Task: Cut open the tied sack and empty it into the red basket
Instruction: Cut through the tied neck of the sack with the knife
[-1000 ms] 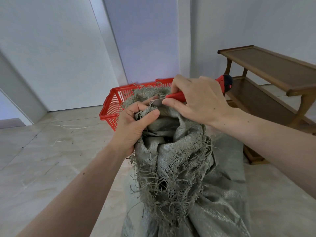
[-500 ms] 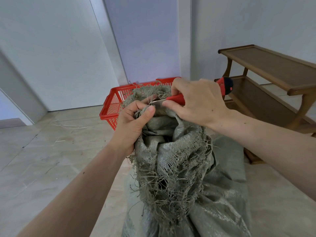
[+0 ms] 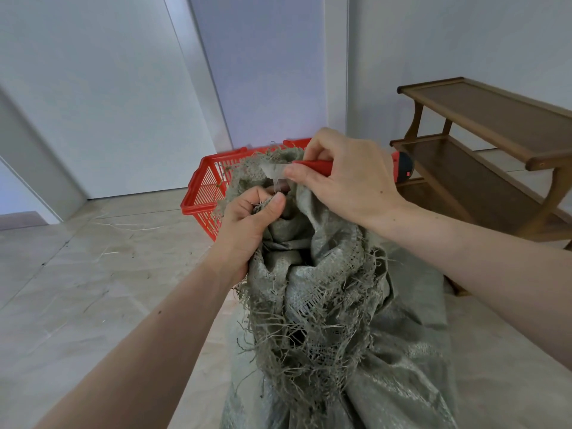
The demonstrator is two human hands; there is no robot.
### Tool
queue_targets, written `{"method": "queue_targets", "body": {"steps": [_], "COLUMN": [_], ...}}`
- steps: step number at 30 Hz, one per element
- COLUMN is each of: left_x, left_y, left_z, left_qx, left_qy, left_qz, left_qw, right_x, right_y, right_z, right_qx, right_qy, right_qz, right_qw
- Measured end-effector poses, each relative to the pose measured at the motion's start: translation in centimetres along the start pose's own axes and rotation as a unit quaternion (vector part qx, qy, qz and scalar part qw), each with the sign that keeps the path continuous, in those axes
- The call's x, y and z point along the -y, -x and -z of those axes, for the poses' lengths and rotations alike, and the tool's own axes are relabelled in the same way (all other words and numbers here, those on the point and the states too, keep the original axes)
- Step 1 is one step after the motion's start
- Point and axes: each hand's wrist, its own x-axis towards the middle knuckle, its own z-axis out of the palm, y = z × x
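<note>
Gripping bunched sack point(image 3: 312, 274) neck in left hand point(image 3: 247, 224), right hand point(image 3: 346, 178) closed on red knife point(image 3: 312, 166), blade at tie; red basket point(image 3: 204, 193) just behind. Slicing away from left fingers point(image 3: 272, 203), keeping tie taut.

Frayed grey woven sack point(image 3: 325, 292) upright, red basket point(image 3: 205, 193) behind

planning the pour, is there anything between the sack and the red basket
Nothing visible. The red basket sits on the floor right behind the sack, whose frayed top overlaps its rim. The left hand grips the sack's neck and the right hand holds the knife there.
</note>
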Motion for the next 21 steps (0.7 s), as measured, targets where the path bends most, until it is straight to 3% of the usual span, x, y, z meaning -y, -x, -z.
{"method": "queue_targets", "body": {"steps": [3,8,12,14,21], "left_x": [0.5,-0.5,-1.1,-1.1,-0.4], "left_y": [-0.2,-0.6,-0.3,-0.3,-1.1], "left_z": [-0.1,0.3,-0.3,-0.9,-0.5], "left_qx": [-0.035,-0.100,-0.010,-0.004,-0.010], "left_qy": [-0.045,-0.170,-0.062,-0.015,-0.064], "left_qz": [-0.010,-0.157,-0.121,-0.084,-0.103], "left_qw": [0.998,0.968,0.991,0.996,0.993], "right_x": [0.1,0.4,1.0,1.2,0.9], "right_y": [-0.4,-0.8,-0.4,-0.3,-0.3], "right_z": [0.0,0.3,0.1,-0.1,-0.4], "right_qx": [0.010,0.039,0.040,0.038,0.037], "right_qy": [-0.030,-0.023,-0.050,-0.069,-0.104], "right_qz": [-0.045,-0.041,-0.031,-0.033,-0.060], "right_qw": [0.998,0.998,0.997,0.996,0.992]}}
